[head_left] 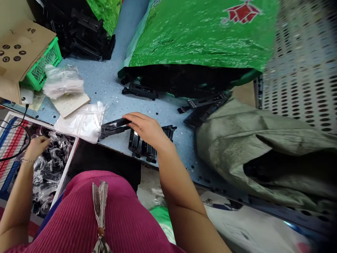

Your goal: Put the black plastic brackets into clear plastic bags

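My right hand (147, 128) grips one end of a long black plastic part (113, 128) over the blue table, its fingers closed around it. The part's other end reaches the edge of a stack of clear plastic bags (83, 121). Below my right wrist lie several similar black parts (142, 144), partly hidden by the hand. My left hand (38, 147) is over a white crate (64, 175) of black pieces in clear bags (46, 172). Its fingers are drawn together, and what they hold, if anything, cannot be made out.
A large green sack (200, 38) lies open towards me, with a loose black part (139, 91) by its mouth. At right sits a grey-green sack (237, 133). On the left are a cardboard box (23, 52), a green basket (44, 65) and bundled bags (63, 82).
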`<state>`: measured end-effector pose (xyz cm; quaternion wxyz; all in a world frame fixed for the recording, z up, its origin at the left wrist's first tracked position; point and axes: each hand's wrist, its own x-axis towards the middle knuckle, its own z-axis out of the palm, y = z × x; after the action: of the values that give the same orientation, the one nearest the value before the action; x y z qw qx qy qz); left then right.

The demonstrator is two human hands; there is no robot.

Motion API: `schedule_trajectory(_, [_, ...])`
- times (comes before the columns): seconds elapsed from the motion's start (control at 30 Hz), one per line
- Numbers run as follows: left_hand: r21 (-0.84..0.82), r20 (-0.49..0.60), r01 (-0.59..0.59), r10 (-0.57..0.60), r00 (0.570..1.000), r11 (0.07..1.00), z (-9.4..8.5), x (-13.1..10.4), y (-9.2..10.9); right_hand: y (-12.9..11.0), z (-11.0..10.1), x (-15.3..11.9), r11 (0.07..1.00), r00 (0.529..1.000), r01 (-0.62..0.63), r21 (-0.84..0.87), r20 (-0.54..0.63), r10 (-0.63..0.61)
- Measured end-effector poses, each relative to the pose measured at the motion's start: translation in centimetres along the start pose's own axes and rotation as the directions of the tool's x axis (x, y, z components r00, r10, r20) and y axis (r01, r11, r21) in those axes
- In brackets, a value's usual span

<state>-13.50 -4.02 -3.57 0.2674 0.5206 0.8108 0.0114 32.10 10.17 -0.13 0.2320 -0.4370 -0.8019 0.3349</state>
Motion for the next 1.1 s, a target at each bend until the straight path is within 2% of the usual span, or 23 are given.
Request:
schedule_trajectory(0.03, [-0.104, -0.093, -0.133, 0.123, 0.988, 0.986, 0.6, -0.4, 3.4, -0.4, 0.3, -0.2, 0.998, 1.0, -0.018, 0.067, -0.024, 0.019])
schedule_trajectory(0.07, [-0.168, -0.169, -0.29, 0.262, 0.95, 0.942, 1.4, -0.6, 6.9, -0.7, 0.8, -0.3, 0.988, 0.998, -0.04, 0.151, -0.041, 0.047])
schedule_trajectory(0.13, [-0.133, -0.299, -0.523, 0.469, 0.831, 0.842, 3.4, -0.5, 13.5, -1.2, 2.3, -0.4, 0.934, 0.99, -0.098, 0.343, -0.057, 0.125])
schedule_trajectory(0.17, [-0.072, -0.331, -0.564, 0.513, 0.792, 0.823, 4.3, -0.1, 16.2, -1.4, 3.0, -0.4, 0.891, 0.984, -0.128, 0.436, -0.058, 0.169])
schedule_trajectory(0.2, [-0.03, -0.321, -0.581, 0.543, 0.776, 0.813, 5.1, 0.5, 18.1, -1.6, 3.7, -0.4, 0.84, 0.975, -0.154, 0.521, -0.056, 0.213])
schedule_trajectory(0.27, [-0.027, -0.303, -0.575, 0.541, 0.784, 0.818, 5.7, 2.1, 19.9, -2.0, 4.6, -0.6, 0.729, 0.955, -0.191, 0.657, -0.047, 0.292])
schedule_trajectory(0.37, [-0.269, -0.264, -0.509, 0.445, 0.855, 0.818, 4.8, 4.4, 18.8, -2.8, 5.4, -0.6, 0.532, 0.927, -0.228, 0.816, 0.014, 0.376])
schedule_trajectory(0.43, [-0.453, -0.186, -0.428, 0.386, 0.904, 0.782, 3.8, 5.4, 17.5, -3.5, 6.1, -0.1, 0.365, 0.917, -0.239, 0.9, 0.085, 0.39])
schedule_trajectory(0.5, [-0.556, -0.105, -0.362, 0.369, 0.923, 0.748, 3.0, 5.7, 16.7, -4.2, 7.5, 1.0, 0.183, 0.92, -0.229, 0.956, 0.151, 0.361])
schedule_trajectory(0.57, [-0.598, -0.098, -0.346, 0.362, 0.927, 0.723, 2.6, 5.5, 16.4, -4.7, 9.5, 2.5, 0.034, 0.925, -0.208, 0.977, 0.185, 0.332])
schedule_trajectory(0.63, [-0.562, -0.171, -0.412, 0.387, 0.906, 0.717, 2.2, 4.9, 16.2, -5.0, 11.5, 3.8, -0.042, 0.913, -0.207, 0.977, 0.208, 0.349])
schedule_trajectory(0.7, [-0.385, -0.248, -0.538, 0.478, 0.843, 0.75, 1.5, 4.2, 15.9, -4.9, 12.9, 4.5, -0.043, 0.889, -0.219, 0.975, 0.217, 0.404])
schedule_trajectory(0.77, [-0.126, -0.232, -0.625, 0.589, 0.774, 0.771, 0.7, 3.7, 15.3, -4.8, 13.3, 4.2, -0.003, 0.872, -0.219, 0.976, 0.197, 0.448])
schedule_trajectory(0.83, [0.016, -0.193, -0.644, 0.634, 0.749, 0.765, 0.1, 3.9, 14.8, -4.6, 12.9, 3.1, 0.02, 0.874, -0.211, 0.977, 0.18, 0.451])
schedule_trajectory(0.87, [0.012, -0.192, -0.644, 0.633, 0.75, 0.765, -0.1, 4.3, 14.6, -4.5, 12.5, 2.3, 0.0, 0.882, -0.228, 0.974, 0.206, 0.424])
schedule_trajectory(0.93, [-0.098, -0.208, -0.646, 0.62, 0.757, 0.757, -0.2, 5.3, 14.4, -4.3, 12.0, 0.6, -0.113, 0.889, -0.344, 0.932, 0.362, 0.28])
schedule_trajectory(0.97, [-0.166, -0.211, -0.649, 0.616, 0.759, 0.742, -0.3, 5.8, 14.3, -4.2, 11.9, -0.2, -0.185, 0.87, -0.435, 0.881, 0.464, 0.166])
schedule_trajectory(1.03, [-0.256, -0.203, -0.667, 0.636, 0.745, 0.7, -0.3, 6.2, 14.1, -4.0, 12.2, -1.5, -0.3, 0.784, -0.605, 0.737, 0.618, -0.061])
schedule_trajectory(1.07, [-0.271, -0.198, -0.684, 0.656, 0.728, 0.678, -0.3, 6.0, 14.1, -3.9, 12.5, -1.9, -0.342, 0.744, -0.654, 0.675, 0.655, -0.131])
schedule_trajectory(1.1, [-0.271, -0.199, -0.706, 0.679, 0.706, 0.654, -0.2, 5.5, 14.0, -3.8, 12.9, -2.1, -0.382, 0.728, -0.669, 0.638, 0.667, -0.159])
